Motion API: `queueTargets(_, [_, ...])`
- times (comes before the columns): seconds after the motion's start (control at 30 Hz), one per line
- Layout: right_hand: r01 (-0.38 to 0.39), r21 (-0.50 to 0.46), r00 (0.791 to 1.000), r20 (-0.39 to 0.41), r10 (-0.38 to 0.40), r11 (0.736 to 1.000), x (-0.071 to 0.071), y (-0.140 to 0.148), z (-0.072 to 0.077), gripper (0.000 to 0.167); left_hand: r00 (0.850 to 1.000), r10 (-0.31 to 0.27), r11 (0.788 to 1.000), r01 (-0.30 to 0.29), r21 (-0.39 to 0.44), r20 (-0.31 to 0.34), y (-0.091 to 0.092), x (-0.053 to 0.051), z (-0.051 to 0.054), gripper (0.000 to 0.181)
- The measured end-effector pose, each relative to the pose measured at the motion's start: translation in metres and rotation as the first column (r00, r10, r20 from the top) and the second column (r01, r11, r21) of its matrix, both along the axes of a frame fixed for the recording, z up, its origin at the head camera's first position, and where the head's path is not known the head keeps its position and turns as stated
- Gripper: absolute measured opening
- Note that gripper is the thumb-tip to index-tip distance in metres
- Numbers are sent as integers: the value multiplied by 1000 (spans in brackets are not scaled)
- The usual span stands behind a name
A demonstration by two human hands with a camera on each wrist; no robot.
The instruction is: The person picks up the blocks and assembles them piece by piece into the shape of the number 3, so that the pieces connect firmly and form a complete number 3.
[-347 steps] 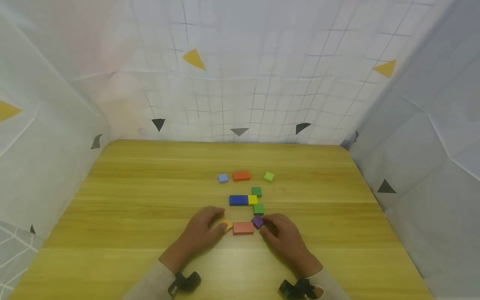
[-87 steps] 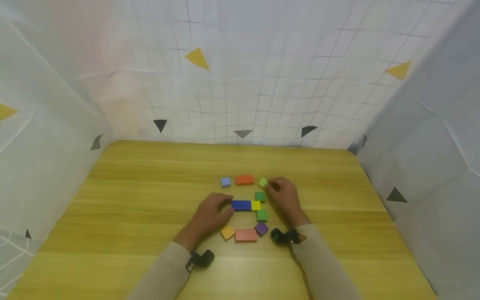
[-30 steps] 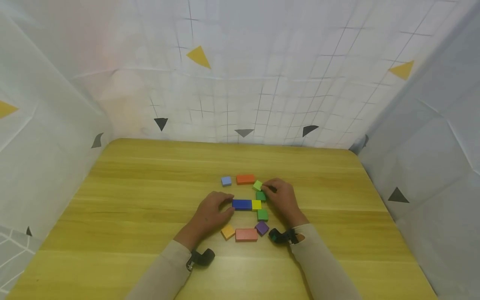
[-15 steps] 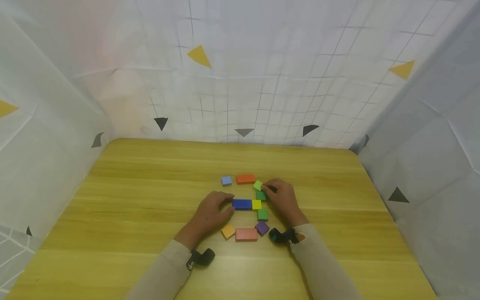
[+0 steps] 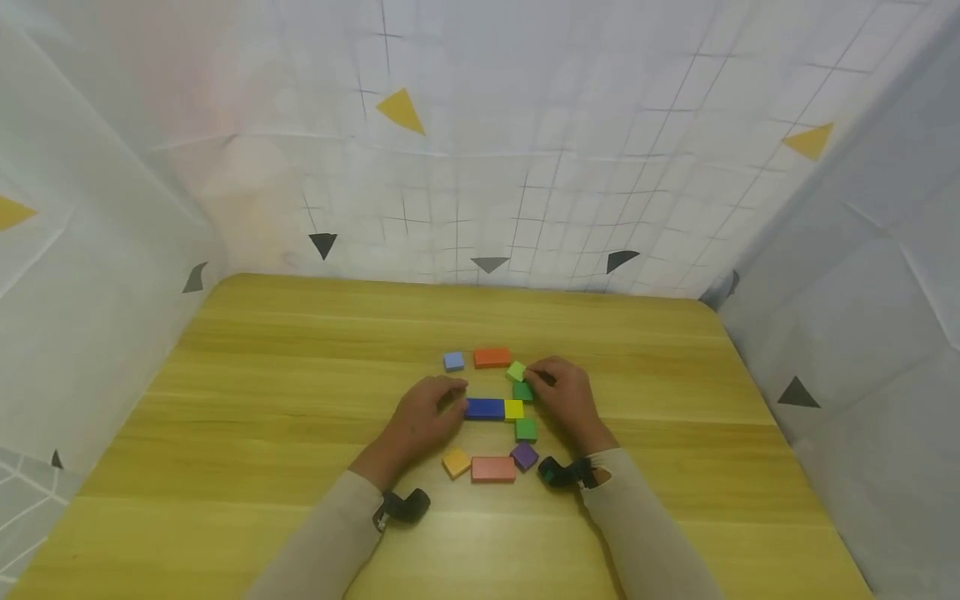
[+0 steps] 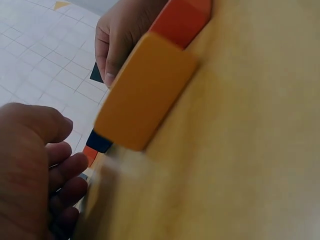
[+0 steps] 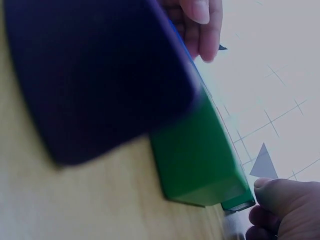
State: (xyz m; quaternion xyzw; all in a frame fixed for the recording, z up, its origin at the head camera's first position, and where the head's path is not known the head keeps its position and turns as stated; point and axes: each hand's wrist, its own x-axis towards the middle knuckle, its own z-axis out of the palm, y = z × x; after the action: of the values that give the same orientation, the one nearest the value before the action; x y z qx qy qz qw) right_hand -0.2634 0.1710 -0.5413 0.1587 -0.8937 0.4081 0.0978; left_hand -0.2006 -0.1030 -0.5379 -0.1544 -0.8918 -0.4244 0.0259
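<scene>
In the head view my right hand (image 5: 566, 396) pinches the light green block (image 5: 516, 372) at its right side, just behind the dark green block (image 5: 522, 392). The light green block sits askew near the right end of the red-orange block (image 5: 492, 358). My left hand (image 5: 427, 412) is by the left end of the long blue block (image 5: 486, 408), thumb near its edge. In the left wrist view that hand's fingers (image 6: 67, 172) are loosely bent, with nothing between them. A yellow block (image 5: 513, 409) adjoins the blue one; a green block (image 5: 526, 430) lies in front of it.
Nearest the body lie a yellow-orange block (image 5: 455, 462), a long coral block (image 5: 492, 469) and a purple block (image 5: 524, 455). At the back left is a light blue block (image 5: 453, 361). White sheeting (image 5: 480, 167) surrounds the wooden table (image 5: 262, 375) at the back and sides.
Over the last seconds the light green block has moved left with my right hand, close to the red-orange block. Since half a second ago my left hand has shifted slightly away from the body.
</scene>
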Motion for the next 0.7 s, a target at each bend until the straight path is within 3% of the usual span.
queueTargets(0.37, [-17, -35, 999, -37, 16, 999, -2, -1, -2, 10, 997, 15, 999, -12, 49, -71, 0, -27, 0, 31])
queueTargets(0.7, [13, -39, 1000, 11, -13, 999, 1, 1, -2, 10, 999, -8, 999, 11, 51, -44, 1, -32, -2, 31])
